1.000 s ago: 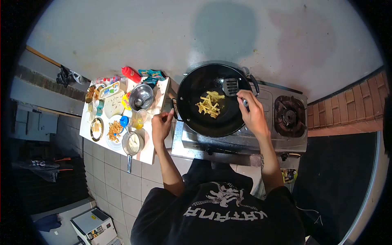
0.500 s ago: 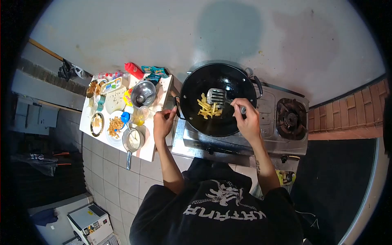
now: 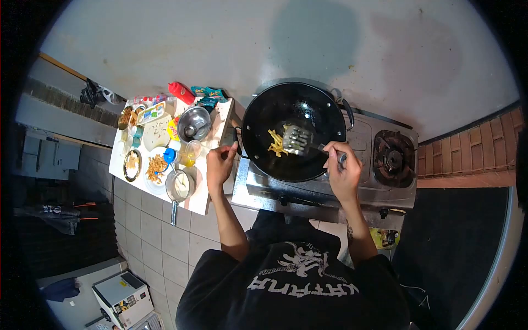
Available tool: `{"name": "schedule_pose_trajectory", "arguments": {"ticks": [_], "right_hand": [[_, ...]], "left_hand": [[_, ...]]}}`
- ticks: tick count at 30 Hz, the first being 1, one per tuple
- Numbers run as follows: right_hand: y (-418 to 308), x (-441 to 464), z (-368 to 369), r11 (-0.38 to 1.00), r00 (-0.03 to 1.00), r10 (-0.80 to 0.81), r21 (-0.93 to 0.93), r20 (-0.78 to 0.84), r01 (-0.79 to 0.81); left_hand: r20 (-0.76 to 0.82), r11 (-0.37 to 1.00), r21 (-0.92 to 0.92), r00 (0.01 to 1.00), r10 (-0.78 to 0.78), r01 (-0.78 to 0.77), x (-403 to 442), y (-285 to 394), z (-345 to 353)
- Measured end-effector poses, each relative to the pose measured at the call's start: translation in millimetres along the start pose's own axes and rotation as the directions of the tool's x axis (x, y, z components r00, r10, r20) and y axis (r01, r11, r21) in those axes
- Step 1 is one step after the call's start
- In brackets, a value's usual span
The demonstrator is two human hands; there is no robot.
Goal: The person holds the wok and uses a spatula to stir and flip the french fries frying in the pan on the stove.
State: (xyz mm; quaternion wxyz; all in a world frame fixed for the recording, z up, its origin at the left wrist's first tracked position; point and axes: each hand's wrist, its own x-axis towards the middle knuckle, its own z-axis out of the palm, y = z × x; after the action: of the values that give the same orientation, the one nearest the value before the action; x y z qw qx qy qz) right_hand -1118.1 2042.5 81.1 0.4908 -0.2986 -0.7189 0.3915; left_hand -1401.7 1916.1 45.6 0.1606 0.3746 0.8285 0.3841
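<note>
A black wok (image 3: 313,102) sits on the gas stove. Pale yellow strips that look like French fries (image 3: 276,144) lie in its base. My right hand (image 3: 344,168) is closed round the handle of a slotted spatula (image 3: 297,141); its metal blade is over the right part of the strips and hides some of them. At the wok's left side, my left hand (image 3: 221,165) pinches the loop handle (image 3: 237,142) between thumb and fingers.
Right of the wok is a second burner (image 3: 393,158) on the steel stove (image 3: 360,190). The white table (image 3: 201,201) at left holds a metal bowl (image 3: 194,124), a saucepan of white batter (image 3: 180,186), a plate of browned pieces (image 3: 158,168) and a red bottle (image 3: 181,92).
My right hand has moved right and slightly down with the spatula. The blade has turned, and the strips are gathered in a smaller heap. My left hand stays on the wok handle.
</note>
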Motion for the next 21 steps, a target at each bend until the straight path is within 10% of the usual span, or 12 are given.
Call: {"name": "schedule_pose_trajectory", "arguments": {"ticks": [4, 21], "right_hand": [[18, -7, 18, 0.967, 0.975, 0.224, 0.124, 0.009, -0.223], [25, 6, 11, 0.985, 0.985, 0.169, -0.037, -0.047, -0.171]], "left_hand": [[-0.018, 0.999, -0.006, 0.999, 0.032, -0.032, 0, 4, 0], [-0.006, 0.999, 0.031, 1.000, 0.026, -0.026, 0, 0, 2]]}}
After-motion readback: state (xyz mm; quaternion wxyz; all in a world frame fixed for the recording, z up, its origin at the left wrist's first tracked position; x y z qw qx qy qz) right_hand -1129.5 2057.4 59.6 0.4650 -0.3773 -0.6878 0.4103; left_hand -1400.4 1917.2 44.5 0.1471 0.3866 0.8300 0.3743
